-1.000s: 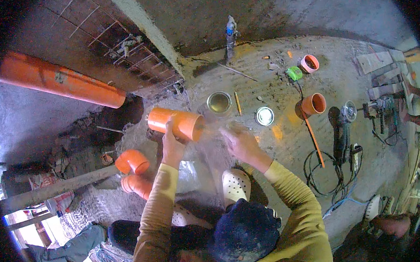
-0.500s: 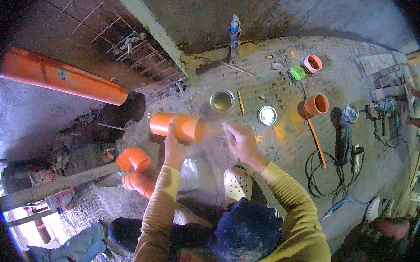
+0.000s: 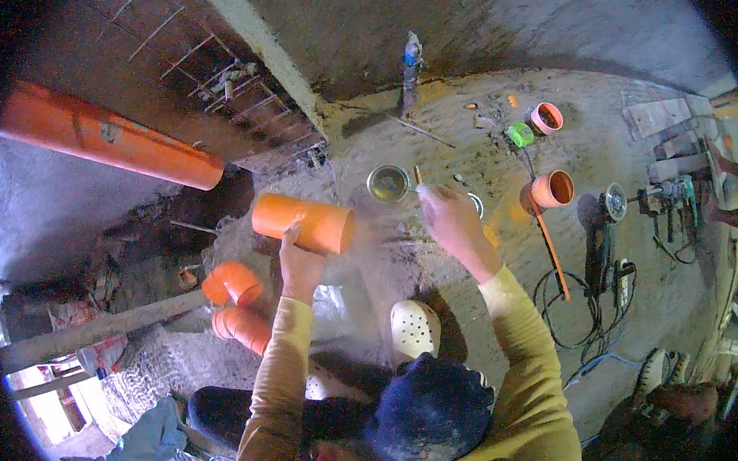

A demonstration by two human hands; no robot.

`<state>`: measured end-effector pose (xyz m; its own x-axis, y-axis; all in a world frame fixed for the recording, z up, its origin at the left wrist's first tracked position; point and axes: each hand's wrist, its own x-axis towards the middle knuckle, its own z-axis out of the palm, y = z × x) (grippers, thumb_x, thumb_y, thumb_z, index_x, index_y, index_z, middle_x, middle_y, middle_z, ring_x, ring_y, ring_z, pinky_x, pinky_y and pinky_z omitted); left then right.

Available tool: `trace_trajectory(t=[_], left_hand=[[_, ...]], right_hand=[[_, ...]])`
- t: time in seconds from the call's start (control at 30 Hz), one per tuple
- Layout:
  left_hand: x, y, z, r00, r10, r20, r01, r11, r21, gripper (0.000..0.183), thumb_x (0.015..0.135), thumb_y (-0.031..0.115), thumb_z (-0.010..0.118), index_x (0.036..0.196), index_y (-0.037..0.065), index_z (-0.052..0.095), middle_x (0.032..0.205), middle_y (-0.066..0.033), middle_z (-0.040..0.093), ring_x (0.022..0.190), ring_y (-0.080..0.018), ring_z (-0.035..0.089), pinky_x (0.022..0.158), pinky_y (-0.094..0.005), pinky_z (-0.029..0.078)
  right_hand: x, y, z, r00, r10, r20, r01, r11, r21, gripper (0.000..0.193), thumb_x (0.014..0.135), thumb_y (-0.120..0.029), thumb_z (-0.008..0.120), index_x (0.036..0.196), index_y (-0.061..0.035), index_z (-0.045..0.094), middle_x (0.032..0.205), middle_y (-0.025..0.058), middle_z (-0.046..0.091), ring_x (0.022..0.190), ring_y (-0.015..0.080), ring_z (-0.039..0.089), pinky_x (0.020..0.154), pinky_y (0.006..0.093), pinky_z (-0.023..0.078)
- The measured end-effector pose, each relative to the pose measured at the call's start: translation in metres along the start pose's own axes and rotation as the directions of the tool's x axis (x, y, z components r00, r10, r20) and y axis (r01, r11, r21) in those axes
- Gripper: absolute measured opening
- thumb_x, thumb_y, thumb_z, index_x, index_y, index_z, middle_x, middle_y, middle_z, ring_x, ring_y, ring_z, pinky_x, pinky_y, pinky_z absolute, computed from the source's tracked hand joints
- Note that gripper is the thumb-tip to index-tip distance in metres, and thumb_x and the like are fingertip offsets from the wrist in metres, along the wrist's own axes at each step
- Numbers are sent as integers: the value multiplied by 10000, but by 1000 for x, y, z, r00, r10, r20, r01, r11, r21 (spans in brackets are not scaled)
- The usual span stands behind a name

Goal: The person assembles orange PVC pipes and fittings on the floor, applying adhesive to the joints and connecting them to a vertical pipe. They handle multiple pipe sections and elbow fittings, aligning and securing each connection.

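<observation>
My left hand [image 3: 302, 269] is wrapped round a short orange plastic pipe [image 3: 303, 223], which is held off the ground, nearly level. My right hand [image 3: 453, 222] reaches forward over the floor, its fingers smeared by motion. Its fingertips overlap the lower part of a thin yellowish stick, perhaps a pencil [image 3: 417, 175]; whether they grip it is unclear. Just left of the stick stands an open round tin [image 3: 388, 183] with yellowish contents. A bright round lid or tin [image 3: 476, 204] shows partly behind the right hand.
Two orange pipe elbows [image 3: 231, 283] lie at left, below a large orange pipe [image 3: 115, 146]. At right are an orange pipe piece [image 3: 553, 189], an orange strip [image 3: 553, 253], an angle grinder [image 3: 609, 235], coiled black cable [image 3: 560, 324] and a drill [image 3: 675, 199]. A bottle [image 3: 410, 74] stands by the wall.
My right hand has moved forward and right, to the stick, and now covers part of the bright lid. The left hand has shifted slightly left with the orange pipe.
</observation>
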<state>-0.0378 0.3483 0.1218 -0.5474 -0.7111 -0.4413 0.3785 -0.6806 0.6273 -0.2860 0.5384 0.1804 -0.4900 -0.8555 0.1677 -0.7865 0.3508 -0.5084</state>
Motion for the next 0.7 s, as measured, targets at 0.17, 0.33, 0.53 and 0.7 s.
trace_trajectory(t=[0.17, 0.33, 0.53, 0.7], left_hand=[[-12, 14, 30, 1000, -1, 30, 8, 974, -226, 587, 950, 445, 620, 1393, 82, 492, 1330, -111, 607, 1228, -297, 589, 1085, -477, 458], [1, 28, 42, 998, -27, 56, 31, 997, -70, 652, 939, 577, 599, 1348, 77, 512, 1231, -127, 648, 1132, -302, 635, 1023, -478, 496], [0, 19, 45, 996, -87, 2, 87, 989, -119, 606, 929, 520, 614, 1341, 86, 518, 1221, -126, 646, 1111, -317, 645, 964, -506, 531], [18, 7, 37, 995, -96, -11, 95, 991, -91, 754, 900, 697, 576, 1398, 138, 490, 1303, -106, 618, 1207, -333, 605, 1022, -554, 500]], right_hand=[[40, -1, 10, 931, -326, 164, 364, 857, -364, 241, 818, -134, 680, 1046, -56, 700, 1093, 132, 692, 1151, 313, 621, 913, 455, 524], [65, -6, 17, 893, -355, 275, 443, 797, -410, 258, 848, -146, 645, 1083, -50, 689, 1144, 145, 671, 1171, 329, 617, 912, 460, 534], [48, 13, 11, 966, -162, 199, 206, 953, -224, 230, 896, -137, 636, 1111, -84, 700, 1013, 163, 692, 995, 369, 679, 758, 478, 572], [27, 2, -10, 989, 123, 81, -124, 992, 12, 190, 951, -117, 609, 1106, -83, 713, 807, 179, 686, 768, 361, 697, 655, 444, 539]])
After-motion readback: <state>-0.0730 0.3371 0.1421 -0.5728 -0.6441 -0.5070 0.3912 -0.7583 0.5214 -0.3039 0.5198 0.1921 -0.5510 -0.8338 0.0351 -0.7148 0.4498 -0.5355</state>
